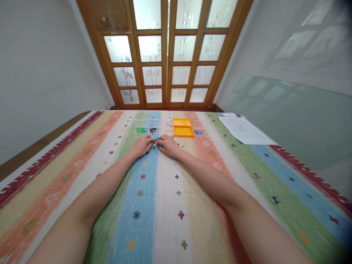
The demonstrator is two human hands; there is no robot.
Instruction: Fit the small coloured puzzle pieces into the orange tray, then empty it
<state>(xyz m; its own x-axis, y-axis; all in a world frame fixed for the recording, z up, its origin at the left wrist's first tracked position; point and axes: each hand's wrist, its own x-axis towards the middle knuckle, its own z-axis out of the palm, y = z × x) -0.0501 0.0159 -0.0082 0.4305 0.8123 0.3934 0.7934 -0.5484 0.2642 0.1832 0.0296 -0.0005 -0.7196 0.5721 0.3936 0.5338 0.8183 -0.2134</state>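
Observation:
Both my arms reach far out over a striped cloth point(165, 205). My left hand point(142, 145) and my right hand point(168, 145) rest on the cloth close together, fingers curled inward toward a small heap of tiny coloured beads point(155, 142) between them. Each hand seems to pinch at the beads, but what sits in the fingers is too small to make out. Just beyond the hands lies a clear compartment tray point(154, 130) holding green beads point(141, 130), dark red beads point(153, 129) and blue beads point(198, 132).
An orange plastic box point(183, 128) with its lid open lies right of the tray, a few beads inside. A printed paper sheet point(244, 130) lies at the far right of the cloth. A wooden glazed door point(165, 55) stands beyond, and a glass pane point(288, 113) leans on the right wall.

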